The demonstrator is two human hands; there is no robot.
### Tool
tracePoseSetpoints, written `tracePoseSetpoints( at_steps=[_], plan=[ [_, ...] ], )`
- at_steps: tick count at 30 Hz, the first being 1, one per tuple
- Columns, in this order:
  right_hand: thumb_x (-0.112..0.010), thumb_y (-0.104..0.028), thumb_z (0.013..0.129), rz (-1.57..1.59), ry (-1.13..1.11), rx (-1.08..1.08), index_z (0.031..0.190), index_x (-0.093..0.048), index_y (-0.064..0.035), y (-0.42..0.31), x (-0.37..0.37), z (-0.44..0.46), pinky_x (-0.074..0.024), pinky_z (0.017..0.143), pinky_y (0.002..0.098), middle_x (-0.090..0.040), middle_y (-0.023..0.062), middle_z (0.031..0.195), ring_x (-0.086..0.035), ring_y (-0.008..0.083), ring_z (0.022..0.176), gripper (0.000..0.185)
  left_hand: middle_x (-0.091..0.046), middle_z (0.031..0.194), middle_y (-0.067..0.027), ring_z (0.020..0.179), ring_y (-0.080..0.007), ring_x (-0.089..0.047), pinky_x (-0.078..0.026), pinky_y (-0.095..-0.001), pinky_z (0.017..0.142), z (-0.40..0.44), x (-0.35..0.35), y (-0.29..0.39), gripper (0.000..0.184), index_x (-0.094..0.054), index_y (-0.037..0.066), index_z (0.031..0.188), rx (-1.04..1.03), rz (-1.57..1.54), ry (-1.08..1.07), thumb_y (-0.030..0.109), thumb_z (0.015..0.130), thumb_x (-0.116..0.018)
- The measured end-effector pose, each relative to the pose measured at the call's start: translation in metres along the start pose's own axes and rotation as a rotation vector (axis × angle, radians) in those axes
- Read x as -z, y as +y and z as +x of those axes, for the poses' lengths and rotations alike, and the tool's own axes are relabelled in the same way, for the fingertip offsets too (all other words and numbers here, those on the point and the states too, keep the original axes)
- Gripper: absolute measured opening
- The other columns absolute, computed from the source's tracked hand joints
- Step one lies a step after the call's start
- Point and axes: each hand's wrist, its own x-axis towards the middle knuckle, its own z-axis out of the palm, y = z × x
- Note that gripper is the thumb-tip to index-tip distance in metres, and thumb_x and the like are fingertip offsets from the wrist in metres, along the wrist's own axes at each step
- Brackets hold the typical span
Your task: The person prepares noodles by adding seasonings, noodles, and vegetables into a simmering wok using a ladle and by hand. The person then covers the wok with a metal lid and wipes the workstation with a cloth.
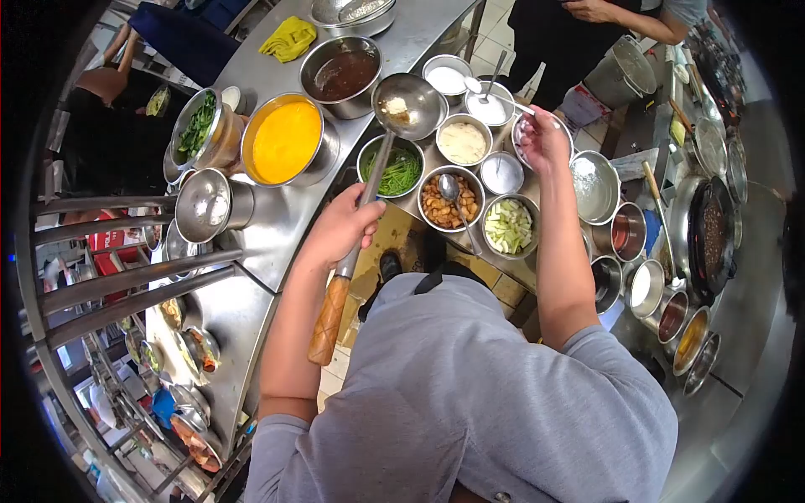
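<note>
My left hand [354, 220] is wrapped tight around the smooth metal shaft of a ladle [379, 166]; its scored wooden handle [328, 320] points to seven o'clock, its round bowl to one. My right hand [544, 141] pinches a slender spoon [474, 85], aimed at ten.

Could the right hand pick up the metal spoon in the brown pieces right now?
Probably not yet: the right hand already holds a small spoon. The way itself looks free, though: the metal spoon lies atop the brown pieces, its handle sticking out uncovered.
</note>
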Motion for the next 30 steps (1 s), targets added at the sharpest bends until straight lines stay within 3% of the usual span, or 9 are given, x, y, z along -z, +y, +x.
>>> tracePoseSetpoints(
  at_steps=[3, 5, 6, 10, 14, 16, 20, 25, 30],
  plan=[
    [-0.052, -0.013, 0.084, -0.170, 0.117, 0.065, 0.090, -0.058, -0.0062, 0.012, 0.000, 0.001, -0.0360, 0.043, 0.0199, -0.058, 0.0025, 0.075, -0.048, 0.0065, 0.057, 0.011, -0.038, 0.057, 0.0029, 0.044, -0.0050, -0.036, -0.032, -0.0182, 0.041, 0.009, -0.004, -0.003, 0.029, -0.044, 0.001, 0.107, -0.005, -0.112, -0.065, 0.014, 0.082, -0.050],
    [-0.055, -0.014, 0.083, -0.360, 0.105, 0.234, 0.087, -0.059, -0.0071, 0.020, 0.005, 0.005, -0.0361, 0.044, 0.0191, -0.057, 0.0005, 0.072, -0.048, 0.0053, 0.058, 0.009, -0.038, 0.057, 0.0026, 0.043, -0.0045, -0.034, -0.031, -0.0181, 0.040, 0.007, -0.004, -0.003, 0.029, -0.044, 0.002, 0.110, 0.033, -0.525, -0.236, 0.011, 0.083, -0.049],
    [-0.057, -0.014, 0.082, -0.367, 0.112, 0.282, 0.087, -0.062, -0.0067, 0.022, -0.001, 0.003, -0.0364, 0.046, 0.0175, -0.056, -0.0013, 0.067, -0.048, 0.0035, 0.058, 0.010, -0.038, 0.055, 0.0032, 0.040, -0.0028, -0.035, -0.030, -0.0175, 0.040, 0.000, -0.005, 0.000, 0.039, -0.036, -0.001, 0.122, 0.007, -0.603, -0.285, 0.013, 0.085, -0.042],
    [-0.057, -0.014, 0.082, -0.662, 0.106, 0.551, 0.090, -0.063, -0.0020, 0.022, -0.034, -0.014, -0.0423, 0.057, 0.0194, -0.062, 0.0034, 0.077, -0.055, 0.0080, 0.065, 0.015, -0.039, 0.058, 0.0033, 0.039, -0.0026, -0.034, -0.028, -0.0181, 0.038, -0.032, 0.007, -0.006, 0.048, -0.031, 0.003, 0.128, -0.016, -0.972, -0.461, 0.012, 0.084, -0.046],
    [-0.058, -0.020, 0.078, -0.906, -0.036, 0.658, 0.088, -0.064, -0.0042, 0.041, -0.060, -0.001, -0.0459, 0.066, 0.0278, -0.064, 0.0101, 0.080, -0.061, 0.0177, 0.072, 0.020, -0.038, 0.056, 0.0032, 0.037, -0.0029, -0.033, -0.026, -0.0177, 0.035, -0.084, 0.028, -0.018, 0.053, -0.030, 0.002, 0.128, -0.056, -0.836, -0.376, 0.014, 0.082, -0.051],
    [-0.056, -0.024, 0.078, -1.056, -0.098, 0.715, 0.088, -0.064, -0.0088, 0.050, -0.072, 0.001, -0.0463, 0.066, 0.0316, -0.063, 0.0126, 0.078, -0.061, 0.0247, 0.071, 0.020, -0.036, 0.051, 0.0039, 0.035, -0.0035, -0.032, -0.025, -0.0162, 0.033, -0.109, 0.034, -0.024, 0.061, -0.028, -0.001, 0.129, -0.011, -0.460, -0.100, 0.017, 0.078, -0.056],
    [-0.056, -0.025, 0.078, -1.222, -0.147, 0.692, 0.087, -0.064, -0.0127, 0.071, -0.083, 0.007, -0.0452, 0.064, 0.0365, -0.062, 0.0128, 0.073, -0.059, 0.0289, 0.069, 0.017, -0.034, 0.050, 0.0039, 0.035, -0.0039, -0.030, -0.025, -0.0159, 0.033, -0.143, 0.039, -0.038, 0.063, -0.030, 0.000, 0.128, 0.051, -0.363, 0.062, 0.017, 0.075, -0.060],
    [-0.056, -0.026, 0.078, -1.306, -0.184, 0.606, 0.088, -0.064, -0.0146, 0.091, -0.088, 0.000, -0.0455, 0.064, 0.0358, -0.063, 0.0114, 0.076, -0.060, 0.0275, 0.072, 0.017, -0.038, 0.053, 0.0021, 0.039, -0.0046, -0.034, -0.028, -0.0170, 0.036, -0.151, 0.043, -0.058, 0.054, -0.031, 0.003, 0.127, 0.109, -0.420, 0.037, 0.010, 0.079, -0.054],
    [-0.057, -0.023, 0.078, -1.066, -0.125, 0.517, 0.086, -0.064, -0.0091, 0.108, -0.074, 0.017, -0.0454, 0.065, 0.0297, -0.064, 0.0091, 0.076, -0.061, 0.0209, 0.071, 0.018, -0.039, 0.055, 0.0028, 0.041, -0.0048, -0.036, -0.030, -0.0171, 0.039, -0.135, 0.046, -0.062, 0.051, -0.031, 0.004, 0.127, 0.102, -0.389, -0.015, 0.012, 0.081, -0.052]
  ],
)
